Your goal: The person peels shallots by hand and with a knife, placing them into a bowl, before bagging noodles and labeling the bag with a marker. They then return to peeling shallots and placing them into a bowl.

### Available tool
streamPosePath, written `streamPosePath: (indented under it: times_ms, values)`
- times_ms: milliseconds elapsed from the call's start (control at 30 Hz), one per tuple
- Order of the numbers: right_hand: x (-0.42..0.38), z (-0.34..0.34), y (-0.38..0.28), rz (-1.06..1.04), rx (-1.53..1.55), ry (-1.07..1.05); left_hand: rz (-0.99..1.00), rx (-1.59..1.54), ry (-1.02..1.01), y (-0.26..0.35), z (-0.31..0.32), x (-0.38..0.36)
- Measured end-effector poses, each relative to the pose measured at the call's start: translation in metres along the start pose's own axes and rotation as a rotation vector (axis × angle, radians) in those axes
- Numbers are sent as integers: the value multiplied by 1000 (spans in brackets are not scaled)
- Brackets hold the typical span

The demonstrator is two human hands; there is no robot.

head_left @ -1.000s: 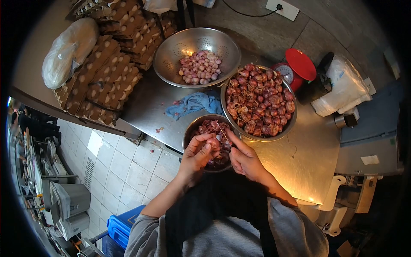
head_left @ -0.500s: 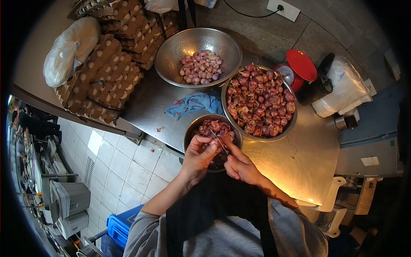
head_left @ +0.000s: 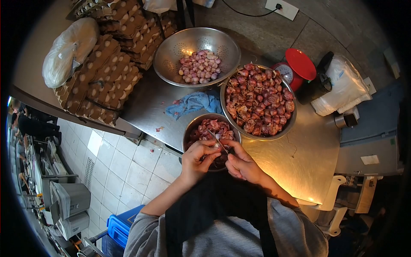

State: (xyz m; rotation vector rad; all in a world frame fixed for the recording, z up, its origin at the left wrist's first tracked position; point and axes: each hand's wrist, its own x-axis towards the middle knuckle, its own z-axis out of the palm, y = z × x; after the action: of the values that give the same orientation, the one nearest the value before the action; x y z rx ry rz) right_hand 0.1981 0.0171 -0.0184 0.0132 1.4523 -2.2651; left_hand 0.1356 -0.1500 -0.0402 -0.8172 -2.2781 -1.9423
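Over a steel bowl of shallot peelings [head_left: 214, 127], my left hand [head_left: 198, 159] pinches a small pale-pink shallot [head_left: 219, 147], mostly covered by the fingers. My right hand [head_left: 245, 163] grips a small knife [head_left: 221, 142], its thin blade against the shallot and its handle hidden in the fingers. Behind, a large perforated colander [head_left: 165, 64] holds peeled shallots [head_left: 202, 68]. To the right stands a wide bowl heaped with unpeeled red shallots [head_left: 262, 103].
A crumpled blue cloth [head_left: 195, 104] lies on the steel table [head_left: 295, 158]. Stacked egg trays [head_left: 100, 81] with a plastic bag [head_left: 70, 51] stand at left. At the back right are a red scale [head_left: 300, 64] and a plastic-wrapped pack [head_left: 342, 83]. A blue bin [head_left: 122, 225] stands below left.
Both hands have dropped slightly toward me and closed in around the shallot. The knife has tilted and shifted a little. The bowls stay in place.
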Motion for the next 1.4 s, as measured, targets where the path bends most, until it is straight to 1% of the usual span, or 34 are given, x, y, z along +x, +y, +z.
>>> streamPosePath:
  times_ms: [33, 100, 200, 333, 400, 500, 533, 633, 700, 800, 900, 967, 1033, 1133, 1233, 1333, 1367, 1400]
  values:
    - [-1, 0, 0, -5, -30, 13, 83, 102, -16, 2, -2, 1]
    - [-2, 2, -1, -14, -89, 39, 90, 141, -2, 4, -2, 1]
    - [-2, 11, 1, -81, -267, 131, 86, 143, 3, 3, -2, 1]
    - [-1, 6, 6, -59, -126, 81, 146, 145, -8, 6, -4, 3]
    - [-3, 5, -1, -8, -18, 48, 16, -14, 12, -1, 0, -4]
    - [-1, -2, 10, -41, -34, 47, -161, -318, 59, -2, 6, -8]
    - [-1, 0, 11, -105, -171, 83, -218, -431, 76, -1, 8, -8]
    - [0, 7, 11, -275, -620, 201, -224, -534, 73, -5, 8, -6]
    - [-1, 7, 11, -353, -968, 290, -262, -549, 58, -2, 7, -5]
    - [-5, 13, -3, -164, -971, 306, -259, -541, 50, -7, 8, -6]
    - [3, 7, 5, -398, -683, 316, -235, -528, 52, -8, 8, -5]
    - [2, 7, 3, -272, -532, 316, -237, -569, 51, -4, 9, -2]
    - [2, 6, 2, -203, -418, 314, -253, -655, 50, -1, 11, 2]
    - [6, 2, 5, -183, -301, 307, -292, -666, 23, -2, 9, 2]
    - [10, 1, 8, -151, -192, 312, -457, -821, 5, -12, 4, 5]
    - [14, 0, 12, -115, -121, 333, -564, -871, 79, -31, 1, 0]
    - [15, 0, 15, -119, -128, 340, -517, -712, 60, -35, 0, -1]
    - [16, 0, 16, -122, -134, 346, -424, -522, 54, -31, 1, 1]
